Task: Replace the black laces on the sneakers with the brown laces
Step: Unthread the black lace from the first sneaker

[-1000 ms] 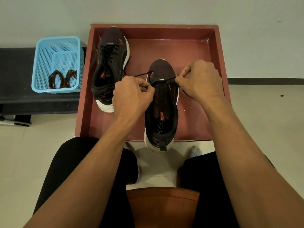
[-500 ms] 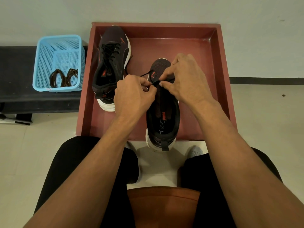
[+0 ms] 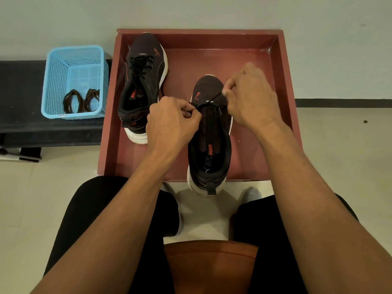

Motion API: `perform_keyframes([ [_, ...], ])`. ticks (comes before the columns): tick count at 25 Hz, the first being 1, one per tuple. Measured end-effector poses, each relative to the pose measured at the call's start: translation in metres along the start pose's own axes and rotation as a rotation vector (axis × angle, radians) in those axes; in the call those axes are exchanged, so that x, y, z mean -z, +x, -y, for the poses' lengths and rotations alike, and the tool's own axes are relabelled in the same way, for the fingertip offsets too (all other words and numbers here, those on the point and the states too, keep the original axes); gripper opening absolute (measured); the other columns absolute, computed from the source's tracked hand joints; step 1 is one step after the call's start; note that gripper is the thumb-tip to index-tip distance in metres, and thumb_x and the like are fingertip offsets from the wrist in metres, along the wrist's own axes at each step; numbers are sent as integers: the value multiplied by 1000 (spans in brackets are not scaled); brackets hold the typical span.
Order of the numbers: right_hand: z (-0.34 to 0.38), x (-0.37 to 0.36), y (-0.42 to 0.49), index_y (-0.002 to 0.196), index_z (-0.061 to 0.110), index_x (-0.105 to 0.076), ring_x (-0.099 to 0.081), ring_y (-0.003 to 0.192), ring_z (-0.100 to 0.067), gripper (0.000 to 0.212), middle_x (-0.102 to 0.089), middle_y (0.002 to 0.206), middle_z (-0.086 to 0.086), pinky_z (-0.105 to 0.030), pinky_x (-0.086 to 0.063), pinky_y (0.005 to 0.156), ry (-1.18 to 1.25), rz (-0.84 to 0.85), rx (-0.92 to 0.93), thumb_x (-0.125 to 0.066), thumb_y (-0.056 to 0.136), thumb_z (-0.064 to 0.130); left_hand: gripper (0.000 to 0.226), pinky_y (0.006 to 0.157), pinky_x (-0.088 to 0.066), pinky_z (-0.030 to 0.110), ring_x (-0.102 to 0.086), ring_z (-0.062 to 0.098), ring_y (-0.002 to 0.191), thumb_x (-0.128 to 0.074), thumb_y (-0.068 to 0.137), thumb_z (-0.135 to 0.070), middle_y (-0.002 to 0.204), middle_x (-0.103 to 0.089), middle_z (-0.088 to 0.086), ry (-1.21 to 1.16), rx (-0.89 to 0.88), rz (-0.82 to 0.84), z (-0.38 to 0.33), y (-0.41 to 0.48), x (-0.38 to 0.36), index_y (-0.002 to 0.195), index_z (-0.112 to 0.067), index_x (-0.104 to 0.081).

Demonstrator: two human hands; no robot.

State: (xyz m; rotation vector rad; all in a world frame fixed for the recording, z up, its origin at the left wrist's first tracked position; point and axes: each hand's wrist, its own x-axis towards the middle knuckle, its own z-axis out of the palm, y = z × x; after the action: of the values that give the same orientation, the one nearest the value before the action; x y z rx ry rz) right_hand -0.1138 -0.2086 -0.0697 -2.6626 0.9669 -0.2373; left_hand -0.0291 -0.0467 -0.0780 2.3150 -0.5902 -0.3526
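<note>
1 red tray (image 3: 186, 66) with square, raised walls holds 2 dark mesh sneakers with white soles. The left sneaker (image 3: 144, 81) lies along the tray's left wall, its black lacing (image 3: 141, 66) fully threaded. The right sneaker (image 3: 210, 149) sits at the tray's centre, with its heel overhanging the near wall. Both of the person's 2 hands are above this shoe's toe end. The left hand (image 3: 171, 122) is curled knuckles-up and pinches 1 thin black lace (image 3: 214, 97). The right hand (image 3: 250, 98) pinches the same strand farther up, pulled taut between them. Left of the tray, 1 perforated blue plastic basket (image 3: 63, 71) holds 2 coiled brown laces (image 3: 81, 100).
</note>
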Motion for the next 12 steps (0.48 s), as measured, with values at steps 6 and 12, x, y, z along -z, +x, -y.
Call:
perform_keyframes([
  [6,-39,13,3,99,20,-73,-55,119,-26,9,-53,127,-8,-42,-53,92,-5,-57,-233,-64,100,23,14,77,-63,39,-73,10,78,-72,86,-36,72,-70,-16,4,1,6,3,1,-1,94,-31,-82],
  [12,8,4,-4,113,37,-78,-43,118,-14,26,-47,117,7,-25,-41,86,110,138,132,-81,88,44,16,75,-64,38,-73,9,77,-70,85,-38,74,-72,-14,2,-1,8,3,2,-1,95,-31,-82],
])
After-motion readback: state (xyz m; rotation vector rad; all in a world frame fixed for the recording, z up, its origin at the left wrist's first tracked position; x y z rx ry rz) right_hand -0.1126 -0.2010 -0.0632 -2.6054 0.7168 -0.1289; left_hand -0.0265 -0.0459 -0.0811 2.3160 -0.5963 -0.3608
